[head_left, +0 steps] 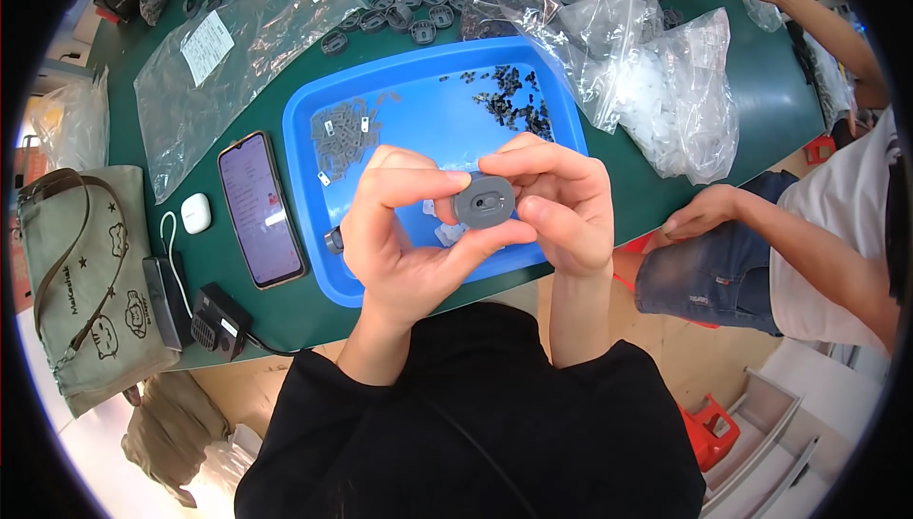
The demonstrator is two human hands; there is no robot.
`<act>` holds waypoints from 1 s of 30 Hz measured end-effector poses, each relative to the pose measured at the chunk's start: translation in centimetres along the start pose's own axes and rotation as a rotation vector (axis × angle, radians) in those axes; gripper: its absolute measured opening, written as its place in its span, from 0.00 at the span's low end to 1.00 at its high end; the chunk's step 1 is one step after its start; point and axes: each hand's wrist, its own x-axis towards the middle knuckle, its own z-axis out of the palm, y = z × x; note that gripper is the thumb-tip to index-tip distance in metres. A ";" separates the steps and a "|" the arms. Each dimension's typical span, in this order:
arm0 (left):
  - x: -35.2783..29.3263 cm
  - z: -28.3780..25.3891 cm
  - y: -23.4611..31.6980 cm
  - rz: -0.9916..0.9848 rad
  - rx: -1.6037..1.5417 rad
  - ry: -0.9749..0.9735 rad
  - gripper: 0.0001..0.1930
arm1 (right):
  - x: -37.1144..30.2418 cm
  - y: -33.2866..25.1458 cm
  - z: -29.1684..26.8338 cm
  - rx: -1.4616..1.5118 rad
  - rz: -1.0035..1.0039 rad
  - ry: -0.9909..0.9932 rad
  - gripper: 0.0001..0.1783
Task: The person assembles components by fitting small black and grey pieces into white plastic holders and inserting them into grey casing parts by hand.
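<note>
Between my two hands is a dark grey oval plastic part with a small slotted recess in its face. My left hand grips its left side and lower edge with thumb and fingers. On the right side, my right hand pinches it with fingertips and thumb. Both hands are above a blue tray. In the tray lie a pile of small grey flat pieces, scattered tiny black pieces and a few clear pieces, partly hidden by my hands.
Many dark grey ring-shaped parts cover the table's far side. Clear plastic bags stand at right; another bag lies flat at left. A phone, white earbud case and canvas bag are left. A co-worker sits at right.
</note>
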 end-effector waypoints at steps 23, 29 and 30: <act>0.0 0.1 -0.2 -0.040 -0.036 -0.052 0.24 | -0.4 0.5 -0.7 -0.016 -0.052 0.000 0.18; 0.1 0.0 0.0 -0.201 0.077 -0.104 0.22 | -0.4 1.2 -1.1 -0.003 -0.019 0.105 0.17; 0.3 0.0 -0.1 -0.234 0.125 -0.145 0.21 | -0.5 1.3 -1.4 -0.003 -0.018 0.105 0.17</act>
